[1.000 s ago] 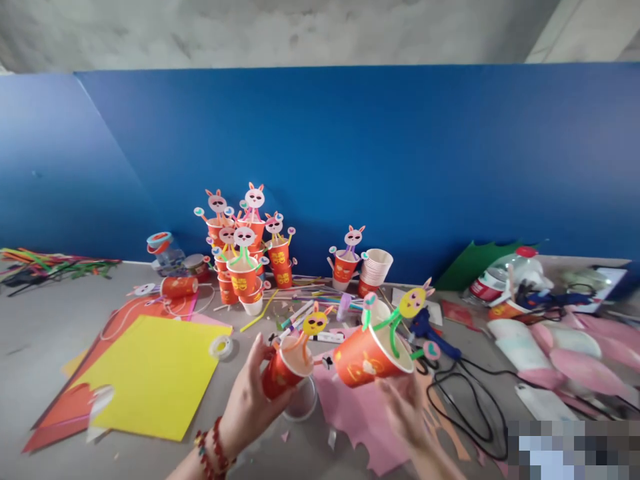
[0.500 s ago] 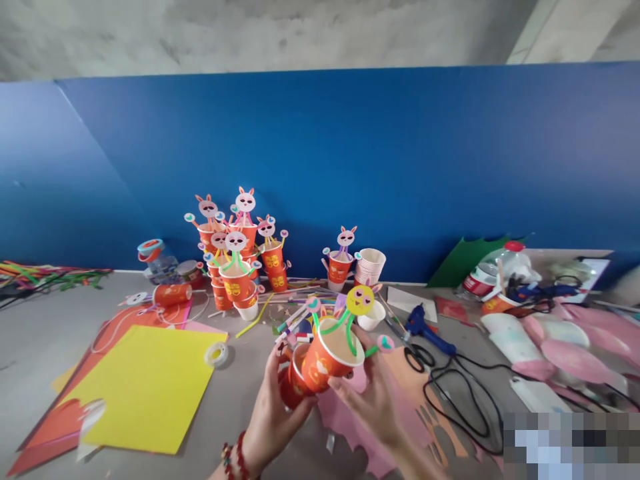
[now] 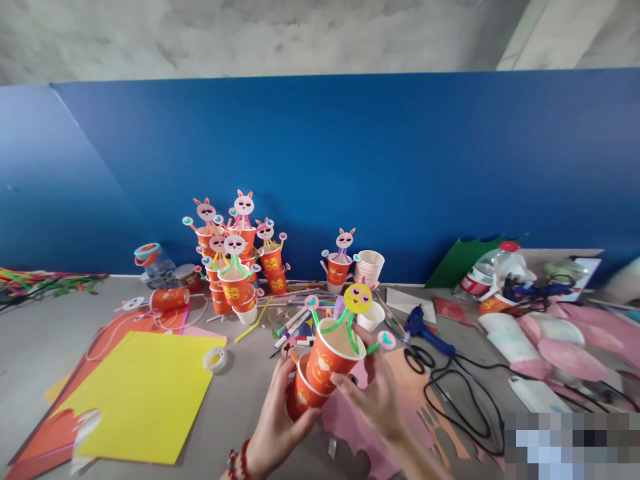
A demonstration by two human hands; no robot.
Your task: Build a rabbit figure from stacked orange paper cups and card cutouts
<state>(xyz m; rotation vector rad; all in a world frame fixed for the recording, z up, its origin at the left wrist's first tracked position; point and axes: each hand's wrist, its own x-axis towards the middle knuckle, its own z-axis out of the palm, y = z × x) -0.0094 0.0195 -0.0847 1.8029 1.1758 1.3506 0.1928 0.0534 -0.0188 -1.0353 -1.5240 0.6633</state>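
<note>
My left hand (image 3: 277, 420) is wrapped round a red paper cup (image 3: 303, 395). A second red paper cup (image 3: 325, 368) sits with its base in the mouth of that cup, tilted to the right. My right hand (image 3: 377, 397) grips this upper cup from the right, thumb across its front. Green pipe cleaners (image 3: 327, 325) bend over its rim and carry a yellow paper face (image 3: 358, 298) and small round pink paper discs (image 3: 387, 340). My fingers behind the cups are partly hidden.
Decorated cup figures (image 3: 235, 287) stand at the back left. Behind my hands are a stack of white cups (image 3: 370, 267) and scattered markers (image 3: 295, 327). Yellow paper (image 3: 145, 393) and tape (image 3: 215, 360) lie left; a blue glue gun (image 3: 425, 333), scissors (image 3: 419, 359) and black cord (image 3: 480, 413) lie right.
The lower cup has come more upright, and its alignment with the upper cup is straighter. The upper cup has shifted slightly right and turned more upright; both hands keep their holds.
</note>
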